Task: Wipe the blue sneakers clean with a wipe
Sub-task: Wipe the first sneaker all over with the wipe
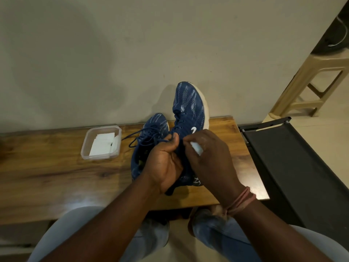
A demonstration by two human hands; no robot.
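Two blue knit sneakers with white soles are on the wooden table (56, 167). The right sneaker (188, 104) is lifted, toe pointing up and away against the wall. My left hand (166, 163) grips its tongue and collar from the left, fingers curled round the fabric and lace. My right hand (209, 157) holds a small white wipe (196, 148) between its fingers, pressed against the sneaker's side near the white logo. The other sneaker (149, 133) lies on the table just left of my hands, laces loose, its heel partly hidden by my left hand.
A clear plastic box (102, 142) holding folded white wipes sits on the table to the left of the sneakers. A black chair (294, 163) stands at the table's right end, with a beige plastic stool (317, 80) behind it. My knees are under the table's near edge.
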